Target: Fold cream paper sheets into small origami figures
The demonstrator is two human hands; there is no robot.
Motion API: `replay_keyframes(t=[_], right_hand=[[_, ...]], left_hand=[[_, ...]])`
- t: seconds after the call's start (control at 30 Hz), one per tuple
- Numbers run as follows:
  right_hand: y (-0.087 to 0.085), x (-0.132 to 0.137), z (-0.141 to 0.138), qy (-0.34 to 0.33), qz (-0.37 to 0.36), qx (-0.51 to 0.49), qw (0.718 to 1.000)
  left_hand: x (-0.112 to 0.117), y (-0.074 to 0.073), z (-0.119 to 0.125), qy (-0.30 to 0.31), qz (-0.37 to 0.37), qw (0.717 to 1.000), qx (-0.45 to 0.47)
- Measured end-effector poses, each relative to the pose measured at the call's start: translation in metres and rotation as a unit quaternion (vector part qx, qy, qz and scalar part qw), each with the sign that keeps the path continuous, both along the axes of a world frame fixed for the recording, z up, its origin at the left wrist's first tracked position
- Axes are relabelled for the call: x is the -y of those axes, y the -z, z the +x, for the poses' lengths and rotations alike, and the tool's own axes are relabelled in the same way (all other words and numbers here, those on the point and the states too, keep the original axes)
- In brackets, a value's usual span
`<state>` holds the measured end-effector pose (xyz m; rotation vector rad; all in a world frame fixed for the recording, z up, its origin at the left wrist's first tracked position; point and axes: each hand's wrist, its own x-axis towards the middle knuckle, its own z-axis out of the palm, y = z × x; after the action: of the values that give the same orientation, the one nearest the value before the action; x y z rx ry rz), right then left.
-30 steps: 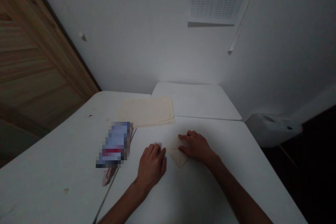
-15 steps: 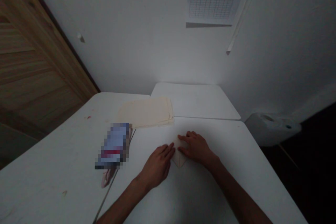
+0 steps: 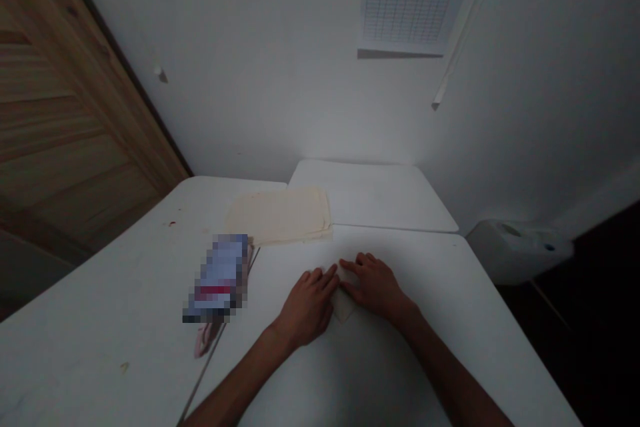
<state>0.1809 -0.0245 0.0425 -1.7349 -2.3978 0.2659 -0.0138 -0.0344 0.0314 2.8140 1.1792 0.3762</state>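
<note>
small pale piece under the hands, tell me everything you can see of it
The small pale piece is beige, thin and flat, perhaps paper, though the material is uncertain. It lies on the white table, one pointed corner toward the person. The left hand and the right hand reach over it from either side, their fingers covering much of it, so its full outline is hidden.

The small piece (image 3: 343,310) is showing pale beige, while the stacked sheets (image 3: 277,217) are showing cream. The surface (image 3: 400,367) is appearing greyish white. The pixelated object (image 3: 223,270) is displaying lavender-blue blocks crossed by a crimson band. The door (image 3: 65,147) is showing brown wood grain; the chart (image 3: 410,7) is bearing a dark grid on white.
</note>
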Motion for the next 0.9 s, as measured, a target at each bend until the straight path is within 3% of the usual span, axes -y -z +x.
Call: replay_keyframes(t=[0.3,0.67,0.9], right_hand=[[0.007,0.008,0.000,0.006,0.037,0.043,0.998],[0.020,0.048,0.022,0.023,0.069,0.088,0.993],[0.022,0.062,0.033,0.043,0.075,0.069,0.994]], left_hand=[[-0.004,0.008,0.005,-0.004,0.006,1.000,-0.017],[-0.003,0.007,0.015,-0.011,0.021,0.999,-0.025],[-0.005,0.016,0.010,-0.021,0.026,0.999,0.017]])
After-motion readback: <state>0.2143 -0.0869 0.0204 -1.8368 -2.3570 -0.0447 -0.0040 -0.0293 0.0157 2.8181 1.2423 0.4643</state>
